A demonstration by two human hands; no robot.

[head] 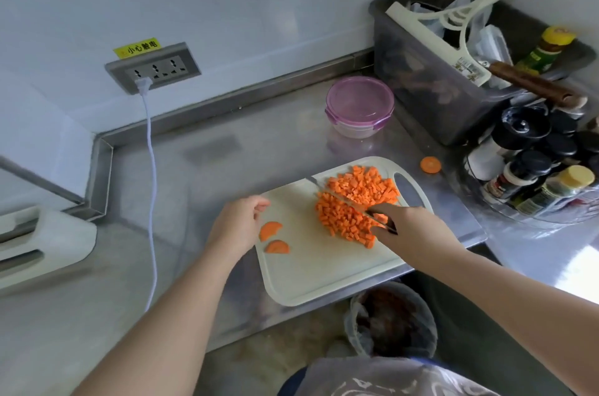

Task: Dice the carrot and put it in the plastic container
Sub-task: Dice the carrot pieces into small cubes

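Note:
A heap of diced carrot lies on the far right part of a white cutting board. My right hand grips a knife whose blade lies across the heap. Two half-round carrot slices sit on the board's left side. My left hand hovers just left of them with fingers loosely curled, holding nothing. A round carrot slice lies on the counter beyond the board. The plastic container, with a purple-rimmed lid on it, stands farther back.
A dark bin with a squeegee and bags stands at the back right. A rack of spice jars is on the right. A white cord hangs from the wall socket. A waste bin is below the counter edge.

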